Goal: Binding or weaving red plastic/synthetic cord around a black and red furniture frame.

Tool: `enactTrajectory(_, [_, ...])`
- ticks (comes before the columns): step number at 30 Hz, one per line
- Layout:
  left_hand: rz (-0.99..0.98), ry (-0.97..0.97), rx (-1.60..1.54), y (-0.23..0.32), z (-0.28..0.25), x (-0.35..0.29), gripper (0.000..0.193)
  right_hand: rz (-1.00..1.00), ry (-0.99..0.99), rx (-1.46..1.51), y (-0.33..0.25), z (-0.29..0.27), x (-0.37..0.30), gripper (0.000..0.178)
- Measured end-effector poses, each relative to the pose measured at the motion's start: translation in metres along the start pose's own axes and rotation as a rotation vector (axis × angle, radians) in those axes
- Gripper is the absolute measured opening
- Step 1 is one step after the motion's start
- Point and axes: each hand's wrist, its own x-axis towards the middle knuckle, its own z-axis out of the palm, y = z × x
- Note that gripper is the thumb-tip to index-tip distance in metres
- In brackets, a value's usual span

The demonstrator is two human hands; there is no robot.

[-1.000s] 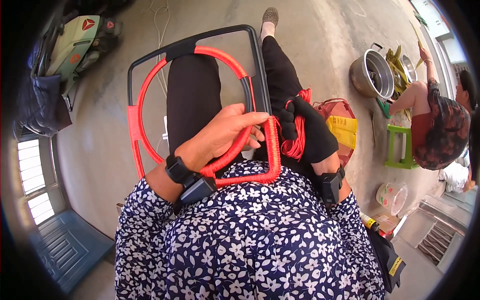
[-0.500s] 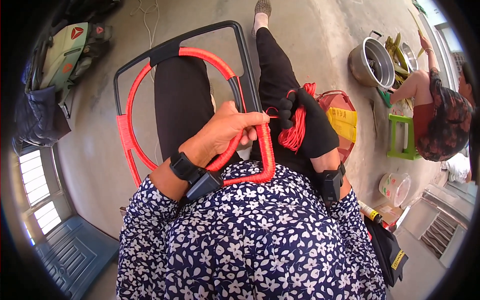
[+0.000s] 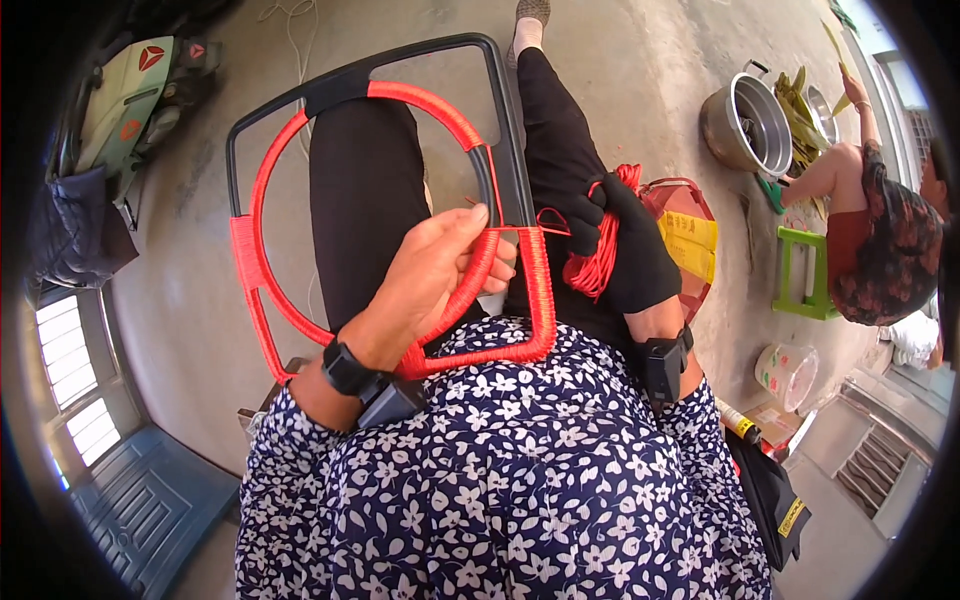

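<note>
Frame (image 3: 543, 290) and red cord (image 3: 597, 262) in both hands (image 3: 418, 265), left hold partly unclear

Printed yellow label (image 3: 690, 242) on red container (image 3: 682, 197); red emblems (image 3: 151, 58) on pale panel (image 3: 120, 100); yellow tag (image 3: 791, 517) on black fabric (image 3: 766, 492).

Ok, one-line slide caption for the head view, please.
Bare left hand on the partly red-wrapped inner ring of a black frame, black-gloved right hand holding a bundle of red cord.

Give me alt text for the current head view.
A bare left grip holds a red-wrapped ring inside a black-and-red frame; the black-gloved right grip holds a bundle of red cord. Another person is near a metal pot at right.
</note>
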Motion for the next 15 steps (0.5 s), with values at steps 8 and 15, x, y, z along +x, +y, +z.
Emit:
enactTrajectory(8, [0.075, -0.13, -0.102, -0.012, -0.018, 0.007, 0.015, -0.039, 0.023, -0.091, -0.003, -0.005, 0.003, 0.022])
enactTrajectory(15, [0.042, -0.133, -0.089, -0.014, -0.018, -0.002, 0.017, -0.012, 0.117, -0.123, -0.01, -0.017, 0.005, 0.025])
